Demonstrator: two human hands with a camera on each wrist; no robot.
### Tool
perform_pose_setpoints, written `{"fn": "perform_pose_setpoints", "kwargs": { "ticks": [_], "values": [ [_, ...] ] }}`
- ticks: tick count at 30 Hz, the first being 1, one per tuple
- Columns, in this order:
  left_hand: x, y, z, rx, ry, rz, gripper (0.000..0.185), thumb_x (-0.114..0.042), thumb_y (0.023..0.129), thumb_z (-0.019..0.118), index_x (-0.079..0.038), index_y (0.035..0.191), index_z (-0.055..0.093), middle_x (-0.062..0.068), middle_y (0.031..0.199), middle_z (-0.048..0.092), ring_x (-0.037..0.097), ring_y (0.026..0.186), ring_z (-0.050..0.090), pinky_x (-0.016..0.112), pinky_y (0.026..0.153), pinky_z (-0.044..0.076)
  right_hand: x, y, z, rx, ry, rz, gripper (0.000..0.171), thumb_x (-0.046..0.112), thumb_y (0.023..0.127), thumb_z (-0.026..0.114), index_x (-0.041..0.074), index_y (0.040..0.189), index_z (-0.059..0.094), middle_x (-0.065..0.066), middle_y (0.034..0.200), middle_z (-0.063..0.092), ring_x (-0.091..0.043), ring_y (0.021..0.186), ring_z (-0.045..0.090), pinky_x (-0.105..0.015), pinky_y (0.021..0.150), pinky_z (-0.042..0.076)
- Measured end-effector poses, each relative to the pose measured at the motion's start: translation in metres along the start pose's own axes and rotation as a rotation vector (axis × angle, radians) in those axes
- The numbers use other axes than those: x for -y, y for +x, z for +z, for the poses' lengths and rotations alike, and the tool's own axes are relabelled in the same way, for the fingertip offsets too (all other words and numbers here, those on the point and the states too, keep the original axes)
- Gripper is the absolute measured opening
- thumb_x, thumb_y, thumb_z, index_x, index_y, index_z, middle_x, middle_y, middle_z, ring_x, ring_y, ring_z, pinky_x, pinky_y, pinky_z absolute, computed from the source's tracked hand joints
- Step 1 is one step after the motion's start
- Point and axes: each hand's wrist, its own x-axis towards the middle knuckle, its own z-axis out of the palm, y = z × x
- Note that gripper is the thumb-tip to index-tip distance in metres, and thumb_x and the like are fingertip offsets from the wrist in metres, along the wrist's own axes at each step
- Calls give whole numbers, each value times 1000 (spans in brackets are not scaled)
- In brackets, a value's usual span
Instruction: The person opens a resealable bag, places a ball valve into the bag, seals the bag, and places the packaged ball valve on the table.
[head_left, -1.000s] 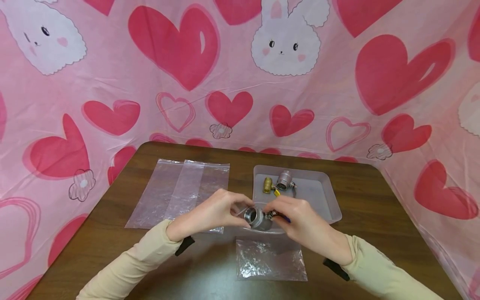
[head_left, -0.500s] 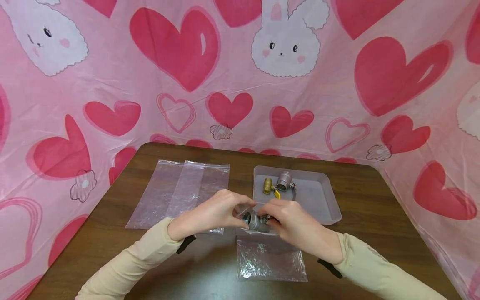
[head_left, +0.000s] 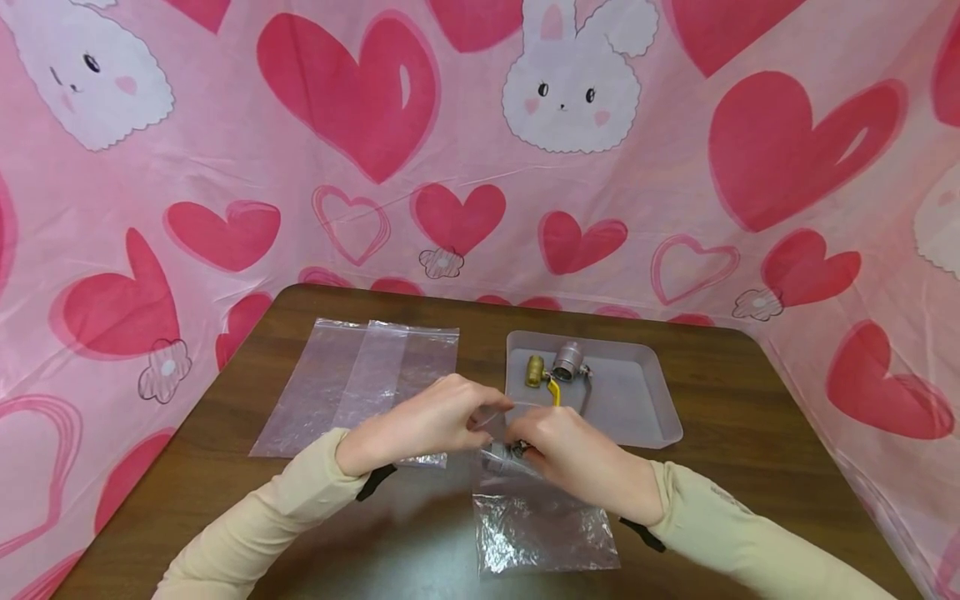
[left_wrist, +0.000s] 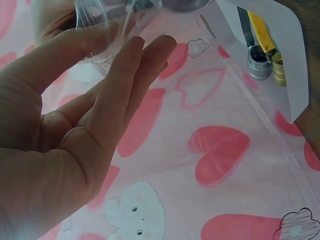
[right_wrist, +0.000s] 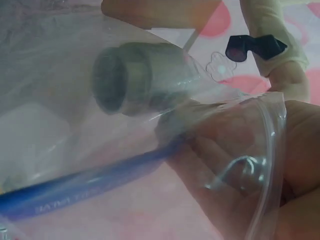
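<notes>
Item: metal valve [right_wrist: 135, 80] with blue handle, centre frame, partly inside clear bag [head_left: 543, 521]. Your right hand [head_left: 577, 458] grips the valve; your left hand [head_left: 427, 421] pinches the bag mouth. Risk: handle snags or tears the film if you force it.

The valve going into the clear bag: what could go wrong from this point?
1. The silver valve is only partly inside the clear bag; its blue lever could snag the thin film or the zip edge.
2. The left hand holds the bag mouth with just its fingertips, so the opening might slip shut.
3. The right hand works close to the tray and could perhaps knock it and the brass valve inside.
</notes>
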Motion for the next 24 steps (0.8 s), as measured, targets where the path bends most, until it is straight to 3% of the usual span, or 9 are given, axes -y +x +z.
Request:
{"fn": "perform_pose_setpoints", "kwargs": {
  "ticks": [9, 17, 24],
  "values": [
    [0, 0, 0, -4, -7, 0, 35, 1, 80, 70, -2, 115, 71, -4, 63, 50, 0, 57, 35, 14, 54, 31, 1, 7, 15, 52, 9, 6, 28, -14, 74, 68, 14, 74, 65, 6, 63, 55, 2, 61, 37, -11, 55, 34],
    [1, 0, 4, 1, 6, 16, 35, -1, 80, 72, -2, 115, 71, -3, 64, 53, 0, 57, 36, 14, 53, 32, -1, 7, 25, 34, -36, -12, 29, -13, 69, 68, 15, 68, 61, 6, 58, 48, 2, 58, 30, -11, 52, 25],
    [1, 0, 6, -4, 14, 22, 34, -2, 80, 72, -3, 114, 71, -3, 69, 61, -2, 57, 39, 13, 53, 34, -3, 7, 32, 37, -35, -16, 28, -11, 70, 68, 15, 65, 60, 9, 57, 43, 1, 58, 29, -11, 52, 24]
  ]
}}
